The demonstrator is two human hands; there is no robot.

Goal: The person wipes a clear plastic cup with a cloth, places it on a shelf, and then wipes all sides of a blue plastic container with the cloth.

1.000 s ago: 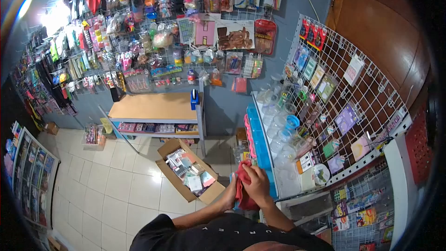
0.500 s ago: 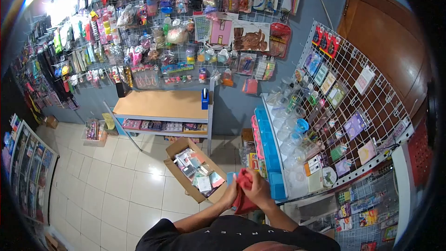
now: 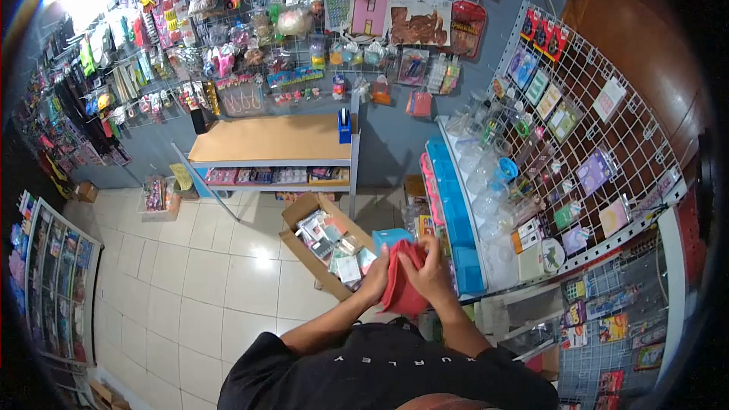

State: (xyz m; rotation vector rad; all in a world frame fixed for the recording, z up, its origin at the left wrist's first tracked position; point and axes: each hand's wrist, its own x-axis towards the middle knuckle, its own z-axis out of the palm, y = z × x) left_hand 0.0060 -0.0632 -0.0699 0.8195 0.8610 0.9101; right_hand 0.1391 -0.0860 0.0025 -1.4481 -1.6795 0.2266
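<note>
A red cloth (image 3: 404, 279) is spread between my two hands, in front of my chest. Closed on its left side is my left hand (image 3: 375, 282), with the thumb pointing up along the cloth. My right hand (image 3: 431, 277) grips the upper right part, its fingers bent over the edge. Just above my left hand shows a light blue item (image 3: 391, 237), partly hidden behind the cloth and fingers. An open cardboard box (image 3: 313, 277) filled with small packaged goods sits on the floor to the left of my hands.
A wooden-topped table (image 3: 273, 137) bears a blue tape dispenser (image 3: 345, 127). On the right, clear plastic jars (image 3: 486, 205) stand along a white shelf beside blue bins (image 3: 456, 216). A wire grid rack (image 3: 645, 156) holds hanging packets. Packaged goods cover the back wall.
The red cloth, bunched up before, is now opened out flatter and hangs lower between my hands. More of the light blue item shows. The camera view has tilted downward.
</note>
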